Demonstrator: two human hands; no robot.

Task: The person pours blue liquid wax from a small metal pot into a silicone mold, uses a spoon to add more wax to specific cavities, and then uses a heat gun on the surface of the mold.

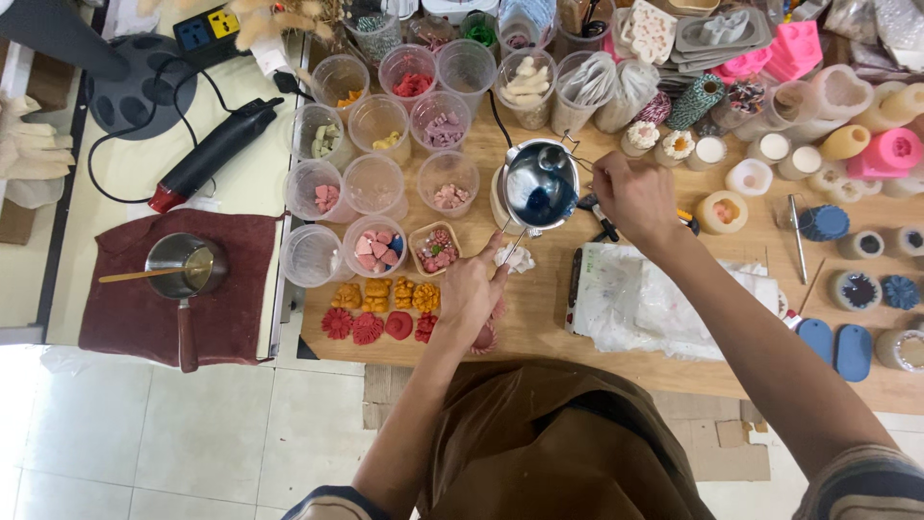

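Blue wax is being stirred: a thin stick (512, 243) is pinched by the left hand (470, 294). At one o'clock, the pot (539, 185) is steadied by the right hand (630, 197), fingers closed on its handle. Steady holding seems needed.

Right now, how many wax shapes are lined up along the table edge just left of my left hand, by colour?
Orange wax shapes: 4
Red wax shapes: 4
Total: 8

Brown apron (539, 443) over a striped top, sleeves pushed up, forearms bare
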